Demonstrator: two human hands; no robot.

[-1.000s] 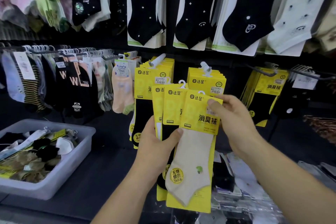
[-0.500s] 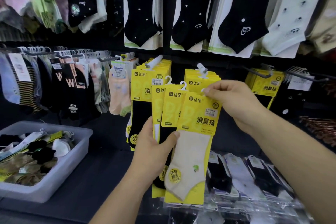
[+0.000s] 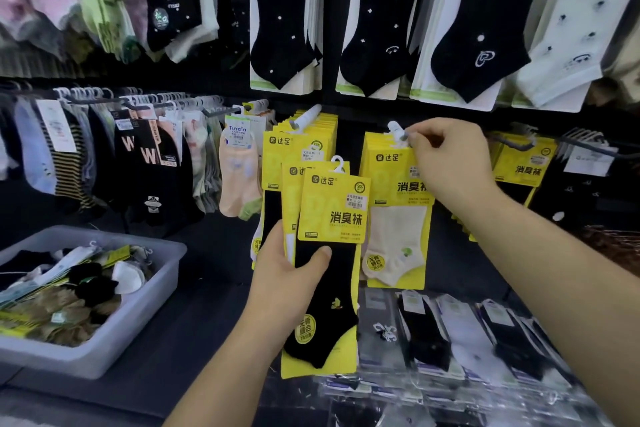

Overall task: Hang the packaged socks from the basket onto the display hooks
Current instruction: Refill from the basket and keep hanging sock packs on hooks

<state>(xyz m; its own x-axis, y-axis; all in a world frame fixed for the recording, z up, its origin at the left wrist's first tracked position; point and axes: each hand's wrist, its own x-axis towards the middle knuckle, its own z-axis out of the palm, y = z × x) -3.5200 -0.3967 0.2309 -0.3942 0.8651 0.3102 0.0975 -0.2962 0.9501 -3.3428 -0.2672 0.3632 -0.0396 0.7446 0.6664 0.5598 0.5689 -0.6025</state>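
Moments on, our right hand (image 3: 450, 163) had carried the cream sock pack (image 3: 394, 222) up to the hook (image 3: 394, 130), pinching its hanger at the tip, while our left hand (image 3: 287, 277), down-left of that pinch, gripped the remaining packs (image 3: 329, 274) upright.

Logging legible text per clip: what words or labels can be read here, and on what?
"达足": black-sock pack, left hand; also beige-sock pack.
"消臭袜": same pack.
"无骨缝合": its round sticker.
"W": hanging black socks.
"Tuya...": peach sock's label, ending unclear.
Price stickers: unreadable.
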